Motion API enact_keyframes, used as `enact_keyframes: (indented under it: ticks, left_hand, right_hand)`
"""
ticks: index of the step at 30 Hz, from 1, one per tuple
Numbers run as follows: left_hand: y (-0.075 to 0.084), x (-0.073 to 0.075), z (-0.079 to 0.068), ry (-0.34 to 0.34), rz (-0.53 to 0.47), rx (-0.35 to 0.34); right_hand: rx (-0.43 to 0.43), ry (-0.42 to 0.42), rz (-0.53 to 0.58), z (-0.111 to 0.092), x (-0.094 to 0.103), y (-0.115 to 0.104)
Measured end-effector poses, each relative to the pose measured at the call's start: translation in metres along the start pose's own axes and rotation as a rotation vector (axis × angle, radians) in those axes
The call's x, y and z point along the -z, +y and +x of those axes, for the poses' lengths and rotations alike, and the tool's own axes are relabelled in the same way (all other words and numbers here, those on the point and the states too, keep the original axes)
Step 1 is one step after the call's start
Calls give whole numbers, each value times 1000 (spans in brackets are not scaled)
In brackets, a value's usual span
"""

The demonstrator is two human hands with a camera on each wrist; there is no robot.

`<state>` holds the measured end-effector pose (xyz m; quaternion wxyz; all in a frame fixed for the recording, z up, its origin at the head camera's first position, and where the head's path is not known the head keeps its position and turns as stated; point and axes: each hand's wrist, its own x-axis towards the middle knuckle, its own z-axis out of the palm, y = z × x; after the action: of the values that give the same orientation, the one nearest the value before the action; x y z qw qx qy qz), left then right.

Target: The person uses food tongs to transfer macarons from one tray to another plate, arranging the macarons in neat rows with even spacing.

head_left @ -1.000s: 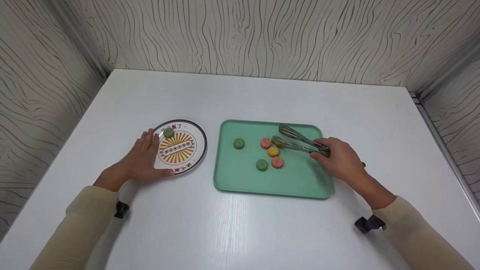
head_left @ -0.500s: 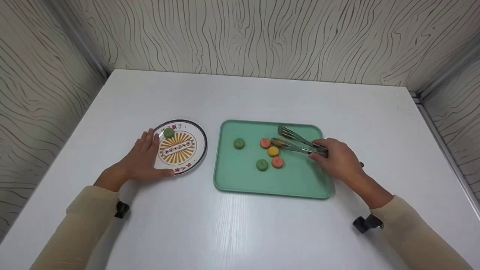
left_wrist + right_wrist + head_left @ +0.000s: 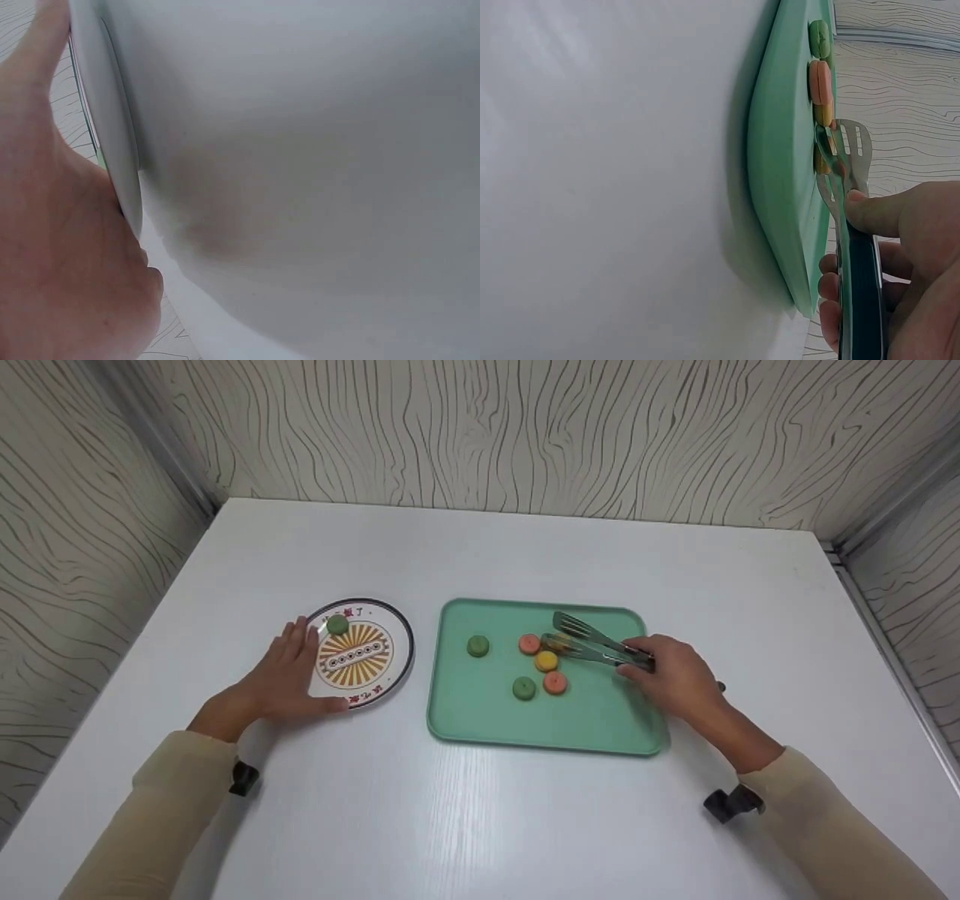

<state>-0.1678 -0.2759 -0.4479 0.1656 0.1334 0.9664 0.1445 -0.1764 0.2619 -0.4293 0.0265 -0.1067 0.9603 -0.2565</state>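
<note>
My right hand (image 3: 679, 675) grips a pair of slotted metal tongs (image 3: 600, 654) with dark handles over the right part of the green tray (image 3: 480, 720). The tongs' two heads stand apart around a yellow macaron (image 3: 558, 643), partly hidden by the near head. Close by lie another yellow macaron (image 3: 547, 661), two pink macarons (image 3: 529, 643) and two green macarons (image 3: 524, 688). My left hand (image 3: 277, 675) rests at the left rim of a round patterned plate (image 3: 401, 660), fingers and thumb spread along it. One green macaron (image 3: 337, 625) lies on that plate.
Plate and tray stand side by side on a white table (image 3: 465, 825), with a gap between them. Wood-grain patterned panels (image 3: 480, 435) enclose the table at the back and both sides.
The tongs have shifted slightly left and their heads have drawn a little closer together around the yellow macaron. The left hand and plate have stayed put.
</note>
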Motion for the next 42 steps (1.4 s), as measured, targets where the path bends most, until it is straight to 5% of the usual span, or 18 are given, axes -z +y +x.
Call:
enact_keyframes:
  ticks: [42]
  left_hand:
    - [-2, -2, 1, 3, 4, -3]
  right_hand:
    - [24, 30, 51, 0, -4, 4]
